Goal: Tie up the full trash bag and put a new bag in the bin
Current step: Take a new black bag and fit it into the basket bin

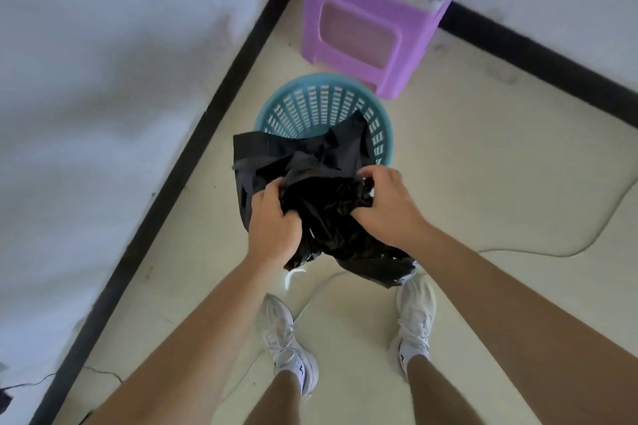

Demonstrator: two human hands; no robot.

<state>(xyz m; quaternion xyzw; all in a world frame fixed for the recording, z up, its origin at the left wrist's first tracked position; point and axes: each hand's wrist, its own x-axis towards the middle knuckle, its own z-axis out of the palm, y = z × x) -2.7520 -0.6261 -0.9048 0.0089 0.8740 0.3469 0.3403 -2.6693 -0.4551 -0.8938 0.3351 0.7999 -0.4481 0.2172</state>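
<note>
Room corner. Two white walls [103, 62] meet behind a purple plastic stool [362, 34], each finished at the base with a black skirting strip [179, 179]. The left wall shows faint grey smudging. The floor [483, 166] is pale cream with thin curved dark lines across it. Lighting is soft and even. A thin dark cable [100, 373] lies at lower left.

Both hands, left hand [274, 224] and right hand [388, 205], clutch a crumpled black bag [321, 190] above the blue slatted bin [324, 107], beside a purple stool [366, 28]
</note>
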